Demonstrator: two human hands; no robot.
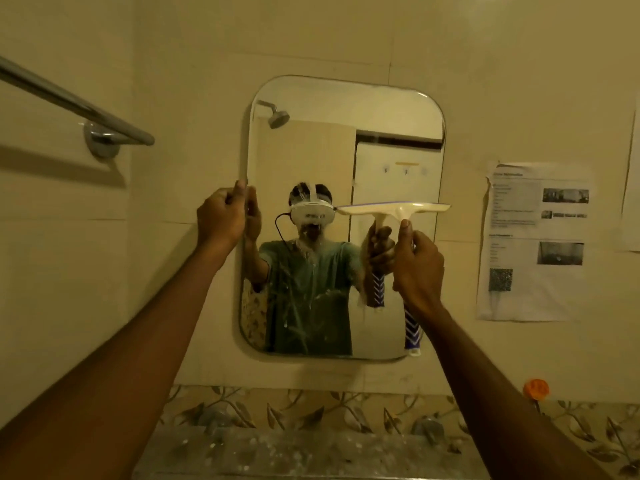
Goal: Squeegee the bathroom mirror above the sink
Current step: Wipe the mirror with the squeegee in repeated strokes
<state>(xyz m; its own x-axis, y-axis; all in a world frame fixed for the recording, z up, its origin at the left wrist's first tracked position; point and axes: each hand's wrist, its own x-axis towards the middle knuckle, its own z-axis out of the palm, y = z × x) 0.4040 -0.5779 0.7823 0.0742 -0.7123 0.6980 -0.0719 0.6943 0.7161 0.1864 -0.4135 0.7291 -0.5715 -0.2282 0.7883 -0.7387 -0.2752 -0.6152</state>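
Left hand (221, 216), right hand (419, 268) bare; green shirt (304, 271), white headset (312, 212), black cable (281, 226).

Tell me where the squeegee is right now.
Head view, right side: the right hand grips the squeegee, its blade level on the mirror at mid-height, left of the paper notice.

There are 2 hands (221, 216) (417, 268), 1 squeegee (391, 209), 1 mirror (304, 98), 1 towel bar (69, 100), 2 paper sheets (533, 237) (632, 188) and 1 orange disc (536, 389).

Left hand (221, 216) pinching, right hand (418, 268) gripping
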